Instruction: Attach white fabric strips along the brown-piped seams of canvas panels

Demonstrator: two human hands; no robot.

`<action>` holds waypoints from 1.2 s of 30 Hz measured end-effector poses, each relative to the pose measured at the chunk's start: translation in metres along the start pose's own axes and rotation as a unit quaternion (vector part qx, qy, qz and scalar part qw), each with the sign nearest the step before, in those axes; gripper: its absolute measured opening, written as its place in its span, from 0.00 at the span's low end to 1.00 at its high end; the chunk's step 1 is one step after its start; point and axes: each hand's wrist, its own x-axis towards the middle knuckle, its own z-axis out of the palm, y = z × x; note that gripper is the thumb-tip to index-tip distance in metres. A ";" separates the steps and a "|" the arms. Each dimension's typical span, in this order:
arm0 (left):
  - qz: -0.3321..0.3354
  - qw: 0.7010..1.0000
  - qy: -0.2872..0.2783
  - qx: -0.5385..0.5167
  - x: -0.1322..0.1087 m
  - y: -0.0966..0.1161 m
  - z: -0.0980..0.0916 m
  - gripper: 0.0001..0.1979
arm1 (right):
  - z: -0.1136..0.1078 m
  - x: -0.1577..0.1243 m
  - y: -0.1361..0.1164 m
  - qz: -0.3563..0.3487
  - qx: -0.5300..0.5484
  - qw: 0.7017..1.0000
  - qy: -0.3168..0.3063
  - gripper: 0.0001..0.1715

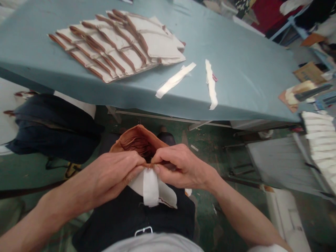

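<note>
My left hand (pixel 118 171) and my right hand (pixel 178 164) meet in front of my body, thumbs and fingers pinched on the edge of a brown pouch-like fabric piece (pixel 140 129). Its opening faces up, and brown folds show inside. From the pinched edge a white fabric strip (pixel 151 190) hangs down, over a pale flap (pixel 169 196) with a dark edge. Both hands are closed, close together at the top of the strip. The parts under my fingers are hidden.
Across the blue-covered table (pixel 236 63) ahead lie stacked pale pieces with brown edges (pixel 115 45). Two white strips, a left one (pixel 175 80) and a right one (pixel 210 84), rest near its front edge. Dark cloth (pixel 52 122) is at left, pleated white material (pixel 320 143) at right.
</note>
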 end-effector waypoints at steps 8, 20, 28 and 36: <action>-0.026 0.994 -0.052 -0.087 0.021 0.016 -0.010 0.20 | 0.004 -0.003 0.000 -0.044 -0.059 0.997 0.008 0.08; 0.048 0.997 0.051 -0.017 0.008 0.027 0.027 0.17 | -0.003 -0.012 -0.010 -0.047 -0.032 0.998 -0.039 0.17; -0.032 0.981 0.030 -0.189 0.003 0.054 0.050 0.15 | 0.022 -0.016 0.001 -0.096 -0.066 0.992 0.052 0.31; 0.008 0.939 0.175 -0.295 0.014 0.076 0.081 0.17 | 0.046 -0.015 0.009 -0.152 -0.015 0.968 0.200 0.31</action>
